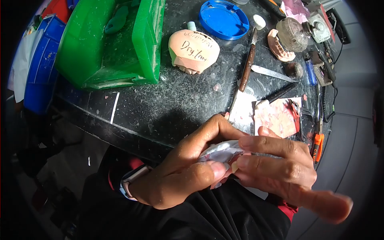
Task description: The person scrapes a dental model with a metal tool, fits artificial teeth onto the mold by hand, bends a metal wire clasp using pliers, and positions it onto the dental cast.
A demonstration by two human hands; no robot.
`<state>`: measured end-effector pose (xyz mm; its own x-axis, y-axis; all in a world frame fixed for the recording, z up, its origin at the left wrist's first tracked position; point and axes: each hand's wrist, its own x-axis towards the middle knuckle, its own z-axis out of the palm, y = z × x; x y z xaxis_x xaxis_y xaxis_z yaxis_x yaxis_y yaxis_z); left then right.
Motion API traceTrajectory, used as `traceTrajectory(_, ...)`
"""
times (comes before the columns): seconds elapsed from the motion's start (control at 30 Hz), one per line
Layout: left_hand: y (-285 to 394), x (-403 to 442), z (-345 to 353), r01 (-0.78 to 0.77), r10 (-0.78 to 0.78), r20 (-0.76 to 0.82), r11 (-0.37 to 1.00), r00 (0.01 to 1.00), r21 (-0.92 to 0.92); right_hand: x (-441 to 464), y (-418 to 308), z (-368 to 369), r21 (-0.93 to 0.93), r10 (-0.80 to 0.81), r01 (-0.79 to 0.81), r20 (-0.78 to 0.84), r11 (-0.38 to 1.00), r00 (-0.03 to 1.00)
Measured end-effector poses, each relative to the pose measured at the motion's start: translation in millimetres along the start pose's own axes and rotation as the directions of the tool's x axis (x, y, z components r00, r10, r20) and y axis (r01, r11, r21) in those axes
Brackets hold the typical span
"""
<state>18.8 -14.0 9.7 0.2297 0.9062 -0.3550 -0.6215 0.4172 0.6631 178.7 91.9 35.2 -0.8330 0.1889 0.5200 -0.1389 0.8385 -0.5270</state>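
My left hand [182, 172] is closed around a small dental model [224, 152]. The model is whitish-grey, with some pink on it and a yellowish tooth at its lower edge. Fingers of my right hand [276, 166] press on the model's right side, while one blurred digit sticks out toward the lower right. Both hands are above my lap, close to the bench's front edge, and they cover much of the model. Just beyond them lie a sheet of pink wax [278, 120] and a long wood-handled knife [248, 66].
A green bin [148, 44] stands at the left, beside a blue bin [40, 76]. Farther back are a plaster cast with handwriting [194, 50], a blue lid [224, 20], a toothed cast [278, 46] and a glass burner [294, 34]. Orange-handled pliers [318, 146] lie at right.
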Motion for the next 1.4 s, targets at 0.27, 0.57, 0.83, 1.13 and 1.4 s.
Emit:
traceTrajectory(0.27,-2,-2,0,-0.004,0.006,0.041,0.998,0.999,-0.058,8,1,-8,0.088,0.040,-0.049,0.104,0.995,0.994)
traceTrajectory(0.57,-2,-2,-1,0.022,-0.016,0.078,0.997,0.997,-0.080,15,7,1,0.098,0.023,-0.050,0.263,0.994,0.965)
traceTrajectory(0.83,-5,-2,0,-0.020,0.023,0.024,0.993,0.999,-0.120,7,1,13,-0.010,-0.076,0.076,-0.006,0.997,0.997)
traceTrajectory(1.13,-7,-1,0,-0.042,0.048,0.044,0.992,0.998,-0.121,3,3,26,-0.087,-0.154,0.142,-0.154,0.986,0.976)
traceTrajectory(1.4,-13,0,2,-0.108,0.114,0.028,0.980,0.993,-0.164,-1,3,34,-0.126,-0.212,0.188,-0.217,0.974,0.953)
